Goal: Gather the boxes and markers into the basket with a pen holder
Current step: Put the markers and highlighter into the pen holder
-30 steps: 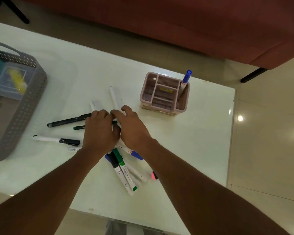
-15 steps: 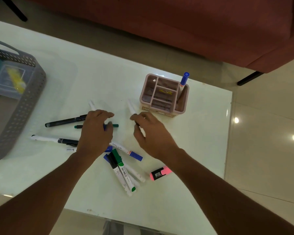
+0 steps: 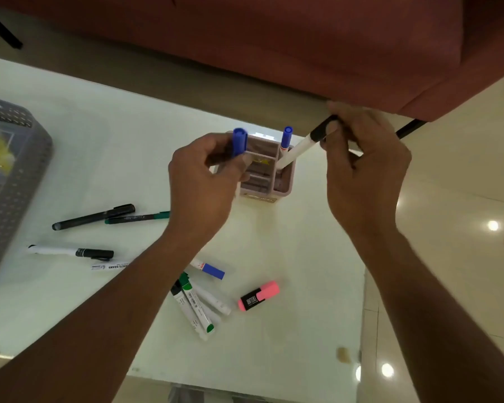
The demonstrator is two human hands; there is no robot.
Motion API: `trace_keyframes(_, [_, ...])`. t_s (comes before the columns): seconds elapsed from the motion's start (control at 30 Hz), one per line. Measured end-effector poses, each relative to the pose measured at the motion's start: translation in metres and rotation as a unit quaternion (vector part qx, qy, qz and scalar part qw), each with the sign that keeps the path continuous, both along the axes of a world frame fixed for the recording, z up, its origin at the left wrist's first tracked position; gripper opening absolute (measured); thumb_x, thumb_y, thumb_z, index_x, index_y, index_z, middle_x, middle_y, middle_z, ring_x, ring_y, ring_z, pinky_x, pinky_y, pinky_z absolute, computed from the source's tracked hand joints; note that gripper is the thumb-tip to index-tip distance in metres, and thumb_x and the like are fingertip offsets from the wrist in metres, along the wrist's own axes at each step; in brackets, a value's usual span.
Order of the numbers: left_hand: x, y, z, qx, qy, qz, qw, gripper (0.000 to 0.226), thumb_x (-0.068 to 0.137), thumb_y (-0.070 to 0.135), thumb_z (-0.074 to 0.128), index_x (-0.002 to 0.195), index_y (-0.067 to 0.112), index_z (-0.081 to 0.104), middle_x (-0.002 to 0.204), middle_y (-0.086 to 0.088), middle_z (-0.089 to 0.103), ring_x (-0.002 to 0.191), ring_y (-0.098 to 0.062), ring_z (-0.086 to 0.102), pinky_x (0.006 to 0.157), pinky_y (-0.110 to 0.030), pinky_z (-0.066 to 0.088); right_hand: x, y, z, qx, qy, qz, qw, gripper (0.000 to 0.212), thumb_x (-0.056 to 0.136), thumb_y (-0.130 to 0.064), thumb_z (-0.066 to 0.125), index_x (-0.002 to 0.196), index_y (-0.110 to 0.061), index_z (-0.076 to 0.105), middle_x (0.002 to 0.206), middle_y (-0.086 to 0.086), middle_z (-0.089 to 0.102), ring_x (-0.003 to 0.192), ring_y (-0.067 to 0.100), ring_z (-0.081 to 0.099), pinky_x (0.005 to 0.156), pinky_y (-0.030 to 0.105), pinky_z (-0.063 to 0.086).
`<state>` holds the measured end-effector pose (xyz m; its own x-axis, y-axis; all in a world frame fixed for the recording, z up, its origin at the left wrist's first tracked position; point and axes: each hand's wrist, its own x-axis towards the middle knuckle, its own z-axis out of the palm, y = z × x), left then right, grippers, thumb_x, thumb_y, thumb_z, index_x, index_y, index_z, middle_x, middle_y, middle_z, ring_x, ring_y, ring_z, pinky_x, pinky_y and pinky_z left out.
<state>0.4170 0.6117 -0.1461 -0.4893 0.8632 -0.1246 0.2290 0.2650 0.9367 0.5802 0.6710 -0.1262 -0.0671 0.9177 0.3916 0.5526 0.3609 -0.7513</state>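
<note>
Left hand (image 3: 198, 184) grips blue-capped marker (image 3: 239, 142); right hand (image 3: 361, 175) pinches black-capped marker (image 3: 300, 148) over pen holder (image 3: 285, 184). Lying marker (image 3: 111, 266) on white table (image 3: 288, 330) reads "BOARD".

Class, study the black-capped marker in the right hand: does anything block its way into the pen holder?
Nothing visible blocks it. The right hand holds the black-capped marker with its lower end at the right compartment of the pen holder. The blue-capped marker standing there sits at the far end.

Glossy white table (image 3: 128, 141) — pale, faintly reflective. Beyond its far edge, a reddish-brown sofa (image 3: 303, 39), one black leg (image 3: 410, 128) showing beneath. At right, cream tiled floor (image 3: 448, 184) — dotted with bright light reflections (image 3: 493, 225).
</note>
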Motion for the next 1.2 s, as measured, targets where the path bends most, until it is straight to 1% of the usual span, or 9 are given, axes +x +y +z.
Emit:
trace_keyframes(0.13, [0.027, 0.02, 0.009, 0.012, -0.029, 0.015, 0.999, 0.034, 0.082, 0.015, 0.075, 0.115, 0.015, 0.069, 0.101, 0.002, 0.074, 0.091, -0.012, 0.071, 0.088, -0.036, 0.058, 0.006, 0.017, -0.021, 0.001, -0.072, 0.014, 0.997, 0.02, 0.095, -0.006, 0.053, 0.106, -0.005, 0.07, 0.099, 0.008, 0.068, 0.083, -0.001, 0.058, 0.066, 0.009, 0.049])
trace_keyframes(0.33, [0.052, 0.03, -0.015, -0.016, -0.025, 0.01, 1.0, 0.036, 0.08, 0.014, 0.077, 0.115, 0.011, 0.07, 0.106, -0.001, 0.074, 0.096, -0.014, 0.07, 0.096, -0.037, 0.055, 0.003, 0.029, -0.063, -0.041, -0.161, 0.067, 0.984, 0.026, 0.093, -0.002, 0.055, 0.114, -0.007, 0.068, 0.107, 0.01, 0.068, 0.091, 0.019, 0.064, 0.08, 0.028, 0.054])
trace_keyframes(0.47, [0.06, 0.03, -0.031, -0.038, -0.009, 0.002, 0.999, 0.035, 0.083, 0.008, 0.072, 0.118, 0.012, 0.069, 0.11, 0.001, 0.073, 0.096, -0.009, 0.067, 0.099, -0.028, 0.051, 0.003, 0.034, -0.073, -0.105, -0.165, 0.092, 0.976, 0.035, 0.094, -0.005, 0.057, 0.128, -0.011, 0.06, 0.116, 0.006, 0.068, 0.103, 0.021, 0.064, 0.092, 0.034, 0.054])
trace_keyframes(0.6, [0.063, 0.034, -0.046, -0.061, 0.033, -0.001, 0.998, 0.036, 0.083, 0.011, 0.074, 0.119, 0.015, 0.068, 0.113, 0.003, 0.071, 0.089, -0.004, 0.061, 0.092, -0.014, 0.047, 0.009, 0.038, -0.076, -0.111, -0.159, 0.079, 0.978, 0.032, 0.096, -0.01, 0.056, 0.127, -0.016, 0.06, 0.114, 0.002, 0.07, 0.101, 0.019, 0.065, 0.092, 0.034, 0.054])
trace_keyframes(0.73, [0.062, 0.037, -0.057, -0.085, 0.032, -0.031, 0.995, 0.035, 0.084, 0.013, 0.073, 0.119, 0.013, 0.068, 0.112, 0.0, 0.072, 0.098, -0.013, 0.067, 0.099, -0.033, 0.052, 0.01, 0.042, -0.072, -0.12, -0.132, 0.062, 0.982, 0.021, 0.095, -0.016, 0.059, 0.114, -0.017, 0.066, 0.105, -0.002, 0.072, 0.094, 0.018, 0.068, 0.085, 0.04, 0.057])
trace_keyframes(0.97, [0.063, 0.038, -0.065, -0.094, 0.072, -0.038, 0.992, 0.033, 0.087, 0.016, 0.071, 0.12, 0.015, 0.065, 0.11, 0.005, 0.07, 0.088, -0.004, 0.058, 0.083, -0.01, 0.038, 0.006, 0.051, -0.064, -0.171, -0.2, 0.095, 0.96, 0.027, 0.096, -0.02, 0.055, 0.121, -0.024, 0.064, 0.11, -0.003, 0.071, 0.093, 0.017, 0.066, 0.089, 0.036, 0.055])
trace_keyframes(1.07, [0.062, 0.035, -0.068, -0.086, 0.075, -0.036, 0.993, 0.032, 0.087, 0.016, 0.07, 0.119, 0.016, 0.065, 0.109, 0.006, 0.069, 0.087, -0.006, 0.059, 0.075, 0.002, 0.037, 0.007, 0.048, -0.067, -0.217, -0.202, 0.105, 0.949, 0.037, 0.097, -0.018, 0.057, 0.133, -0.026, 0.053, 0.122, -0.001, 0.067, 0.101, 0.02, 0.066, 0.093, 0.034, 0.053])
trace_keyframes(1.13, [0.06, 0.032, -0.068, -0.077, 0.076, -0.044, 0.993, 0.032, 0.087, 0.015, 0.07, 0.118, 0.016, 0.065, 0.109, 0.007, 0.068, 0.087, -0.006, 0.06, 0.068, 0.008, 0.038, 0.01, 0.043, -0.067, -0.224, -0.181, 0.1, 0.953, 0.045, 0.096, -0.014, 0.058, 0.139, -0.025, 0.045, 0.126, -0.001, 0.065, 0.099, 0.018, 0.065, 0.088, 0.027, 0.049])
trace_keyframes(1.2, [0.058, 0.027, -0.07, -0.071, 0.083, -0.049, 0.993, 0.033, 0.087, 0.015, 0.071, 0.118, 0.018, 0.064, 0.113, 0.006, 0.068, 0.09, -0.007, 0.061, 0.073, 0.006, 0.039, 0.015, 0.036, -0.071, -0.226, -0.165, 0.075, 0.957, 0.053, 0.097, -0.011, 0.055, 0.145, -0.025, 0.039, 0.125, -0.002, 0.064, 0.093, 0.012, 0.061, 0.085, 0.022, 0.046])
